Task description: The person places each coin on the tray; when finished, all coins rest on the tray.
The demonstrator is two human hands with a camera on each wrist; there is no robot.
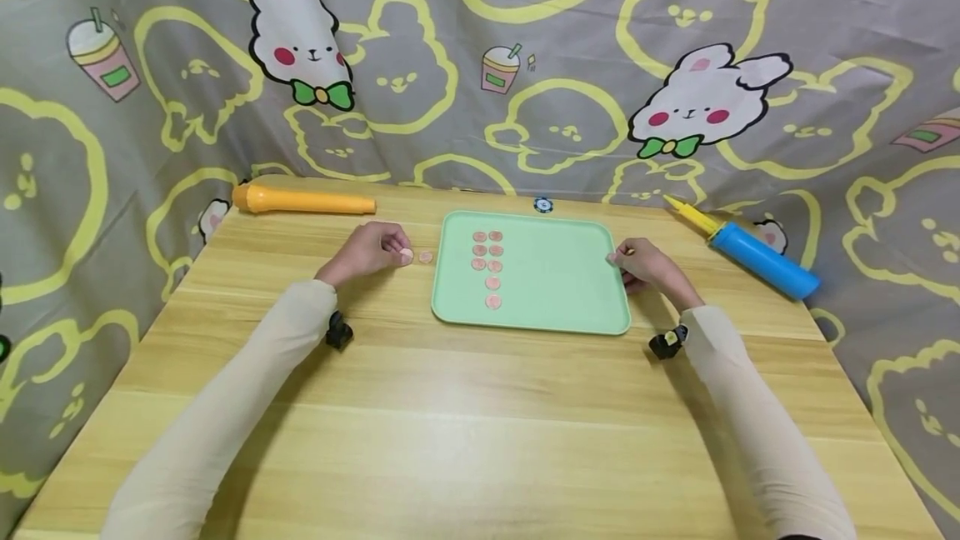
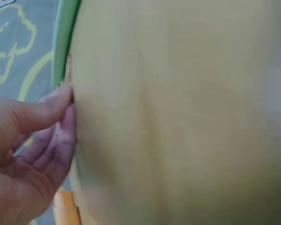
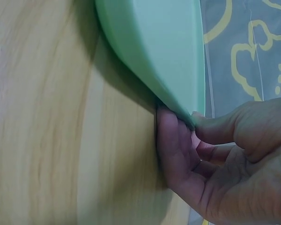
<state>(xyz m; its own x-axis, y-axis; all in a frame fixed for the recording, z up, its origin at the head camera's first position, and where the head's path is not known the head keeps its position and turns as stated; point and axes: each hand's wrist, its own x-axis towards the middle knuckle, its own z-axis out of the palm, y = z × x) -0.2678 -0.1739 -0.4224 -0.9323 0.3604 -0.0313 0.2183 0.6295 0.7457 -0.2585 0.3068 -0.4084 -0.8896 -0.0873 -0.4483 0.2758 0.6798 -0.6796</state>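
The pale green tray [image 1: 558, 273] lies on the table with several copper-coloured coins [image 1: 492, 283] in two columns on its left half. Just off its left edge, one more coin [image 1: 425, 257] lies on the wood. My left hand [image 1: 372, 248] is beside that coin, its thumb and finger pinching a second coin [image 1: 407, 255] close to the tabletop; the fingers hide part of it. At the tray's right edge, my right hand [image 1: 643, 263] grips the rim, thumb on top and curled fingers [image 3: 171, 136] underneath.
An orange microphone-shaped object [image 1: 307, 199] lies at the back left. A blue and yellow hand pump [image 1: 761, 261] lies at the right edge. Behind the tray sits a dark poker chip [image 1: 543, 205]. A printed grey curtain [image 1: 420, 132] borders the table's back and sides.
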